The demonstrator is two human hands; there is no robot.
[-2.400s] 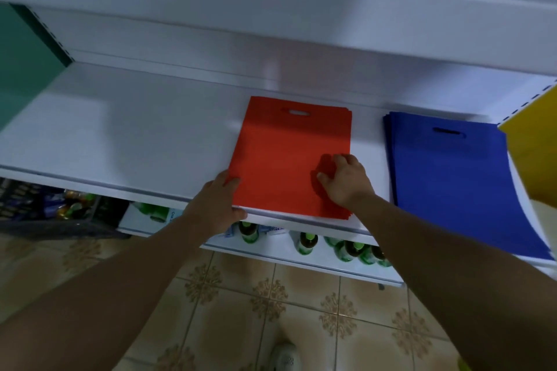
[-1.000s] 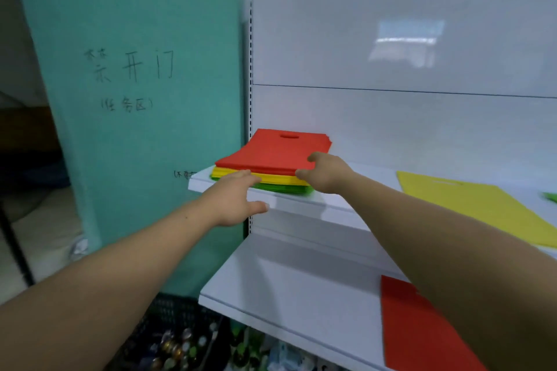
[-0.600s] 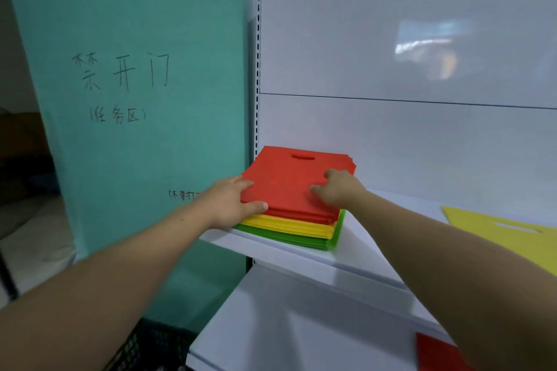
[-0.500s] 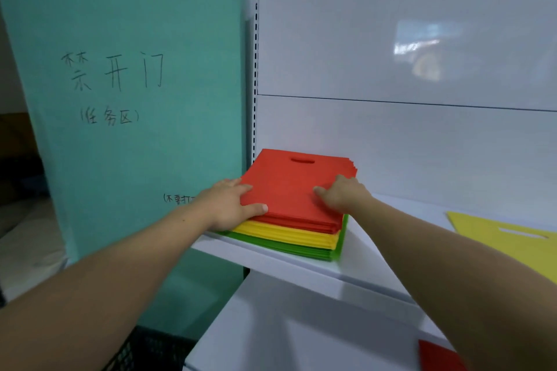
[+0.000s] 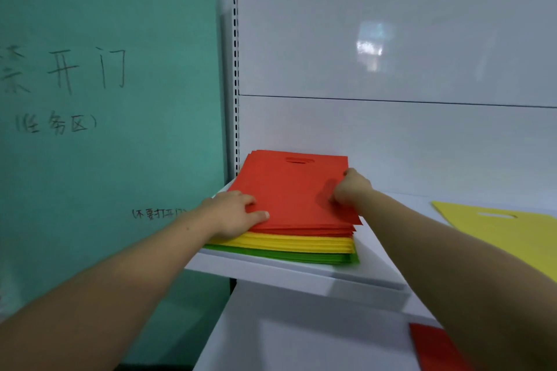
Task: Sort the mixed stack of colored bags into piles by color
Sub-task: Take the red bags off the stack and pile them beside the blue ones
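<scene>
hands palm-down on red bags

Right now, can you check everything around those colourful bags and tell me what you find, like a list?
Surface: white upper shelf under the piled bags; white lower shelf beneath it.
Job's things: red bags lie on a yellow layer, which lies on a green layer; a yellow bag lies apart to the right on the upper shelf; a red bag on the lower shelf, partly hidden by an arm.
Clutter: nothing seen.
Grippers: left hand holds the red bags' near left corner, thumb on top; right hand pinches their right edge.
Cables: nothing seen.
Surroundings: teal wall with handwriting on the left; white back panel; slotted upright.
</scene>
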